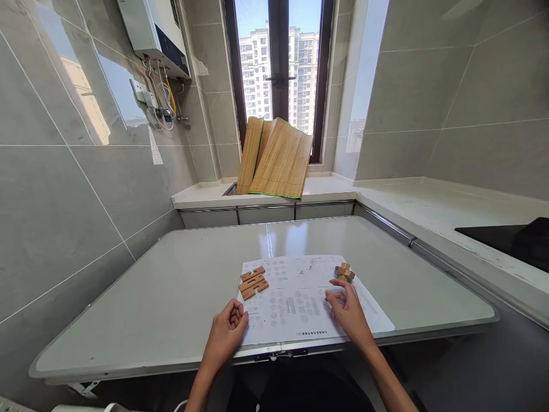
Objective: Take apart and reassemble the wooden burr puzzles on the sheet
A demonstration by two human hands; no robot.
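Observation:
A printed sheet of paper [300, 315] with rows of small diagrams lies on the white folding table. My left hand [227, 332] rests by its lower left corner, fingers curled in, with nothing visible in them. Just above that hand, several notched wooden puzzle pieces [254, 282] lie side by side on the sheet's left part. My right hand [347, 312] hovers over the right part with fingers bent and apart, holding nothing. Right beyond its fingertips sits a small interlocking wooden burr puzzle [344, 272]; whether the index finger touches it I cannot tell.
The folding table [171, 297] has a centre seam and a metal latch at its front edge. Behind it, a folded bamboo mat [283, 160] leans against the window on a white counter [412, 197]. A black cooktop [510, 240] is at right; a water heater [156, 37] hangs upper left.

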